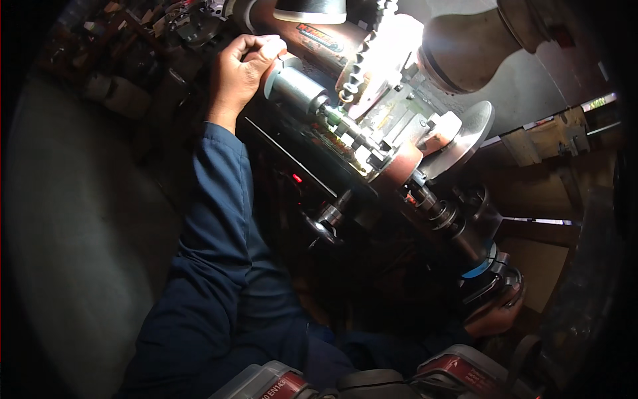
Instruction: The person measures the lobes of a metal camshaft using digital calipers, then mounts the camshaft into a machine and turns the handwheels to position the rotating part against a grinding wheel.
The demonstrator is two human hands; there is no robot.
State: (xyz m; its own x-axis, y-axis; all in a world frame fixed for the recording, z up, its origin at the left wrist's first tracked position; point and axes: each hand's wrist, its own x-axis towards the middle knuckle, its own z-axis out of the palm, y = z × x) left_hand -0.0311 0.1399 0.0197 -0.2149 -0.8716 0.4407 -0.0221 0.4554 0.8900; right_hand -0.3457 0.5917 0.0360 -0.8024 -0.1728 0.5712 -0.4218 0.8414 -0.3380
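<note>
"While a segmented hose [351, 88] and metal disc [473, 136] crowd the machine [402, 120], where's the silver cylinder [299, 88]?"

"Upper middle, its end pinched by the raised left hand [244, 66]; right hand [493, 315] sits low, can't tell its grip"

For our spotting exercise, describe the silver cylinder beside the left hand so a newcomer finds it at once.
Find the brightly lit machine in the upper middle, then the left hand at its left end. Just right of that hand, slanting down rightward, is the silver cylinder: smooth and thick, unlike the narrower, stepped shaft beyond its lower end.
</note>
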